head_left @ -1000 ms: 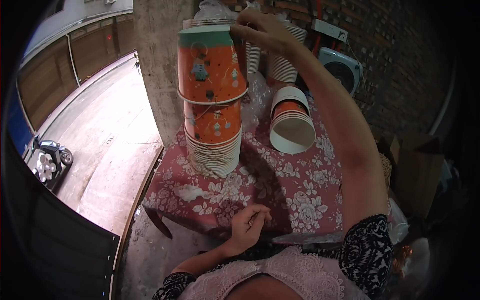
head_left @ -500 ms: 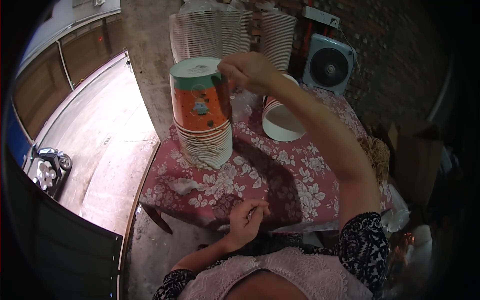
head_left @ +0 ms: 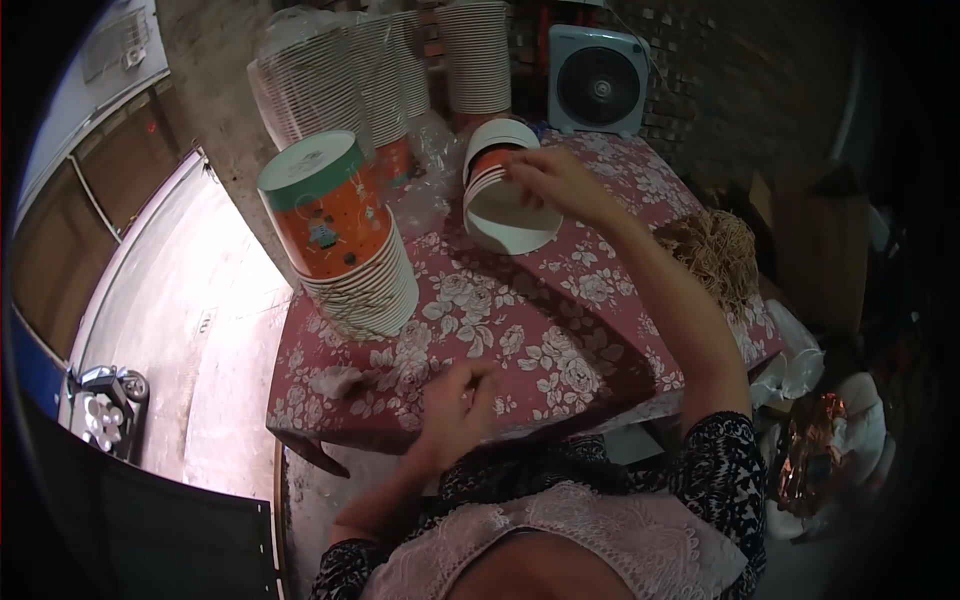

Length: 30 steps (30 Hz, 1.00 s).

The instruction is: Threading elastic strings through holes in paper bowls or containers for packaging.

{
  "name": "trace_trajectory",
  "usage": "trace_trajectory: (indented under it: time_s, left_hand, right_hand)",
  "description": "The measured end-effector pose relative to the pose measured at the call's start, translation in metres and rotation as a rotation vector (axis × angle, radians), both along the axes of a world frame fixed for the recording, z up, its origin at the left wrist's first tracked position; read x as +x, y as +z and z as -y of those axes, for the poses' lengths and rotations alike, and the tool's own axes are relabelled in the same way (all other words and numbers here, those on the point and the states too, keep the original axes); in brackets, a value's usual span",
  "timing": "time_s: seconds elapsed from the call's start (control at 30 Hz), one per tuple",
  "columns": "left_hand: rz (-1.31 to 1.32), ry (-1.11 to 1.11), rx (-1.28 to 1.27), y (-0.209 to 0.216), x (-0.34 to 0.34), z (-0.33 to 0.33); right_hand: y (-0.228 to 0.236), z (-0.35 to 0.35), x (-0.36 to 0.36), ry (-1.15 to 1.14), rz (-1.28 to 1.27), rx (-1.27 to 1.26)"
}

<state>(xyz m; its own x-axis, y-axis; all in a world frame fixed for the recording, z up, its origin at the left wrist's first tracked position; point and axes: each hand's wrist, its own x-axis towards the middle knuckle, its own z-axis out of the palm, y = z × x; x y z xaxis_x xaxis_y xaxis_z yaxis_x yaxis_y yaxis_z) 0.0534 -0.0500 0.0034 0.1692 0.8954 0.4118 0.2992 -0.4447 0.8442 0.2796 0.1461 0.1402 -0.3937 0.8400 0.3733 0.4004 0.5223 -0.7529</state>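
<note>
A tall upside-down stack of paper buckets (head_left: 335, 225), orange with a green band and white rims, stands at the left of the table. Thin strings lie across its lower rims. Farther right, a shorter stack of paper buckets (head_left: 512, 225) lies on its side with a white mouth facing me. Over its upper rim is my right hand (head_left: 555, 185), fingers bent but apart; whether they touch the rim I cannot tell. My left hand (head_left: 458, 408) is curled closed above the front table edge, and what it may hold is hidden. A crumpled clear scrap (head_left: 338, 382) lies to its left.
A red floral cloth covers the table (head_left: 560, 365). White nested stacks in clear plastic (head_left: 310, 90) stand at the back, with a box fan (head_left: 598, 85) at back right. A bundle of tan strings (head_left: 715, 255) lies on the right edge. Cardboard boxes (head_left: 825, 235) stand beyond.
My right hand has left the top of the tall stack and moved right to the lying buckets. My left hand stays curled near the front edge. The view has shifted.
</note>
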Motion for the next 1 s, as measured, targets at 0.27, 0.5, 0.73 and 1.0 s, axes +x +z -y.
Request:
trace_trajectory:
  time_s: [0.27,0.5,0.73,1.0]
  left_hand:
    - [-0.409,0.129,0.616,0.052,0.017,-0.114]
    - [-0.544,0.223,0.916,0.079,0.06,-0.225]
    - [-0.751,0.183,1.055,0.077,0.081,-0.273]
    - [-0.849,0.22,1.002,0.076,0.082,-0.273]
  right_hand:
    - [-0.107,0.113,0.083,-0.138,0.019,-0.008]
    - [-0.159,0.196,0.113,-0.361,-0.379,-0.231]
    - [-0.184,0.201,0.122,-0.407,-0.609,-0.299]
    - [-0.201,0.198,0.128,-0.324,-0.745,-0.257]
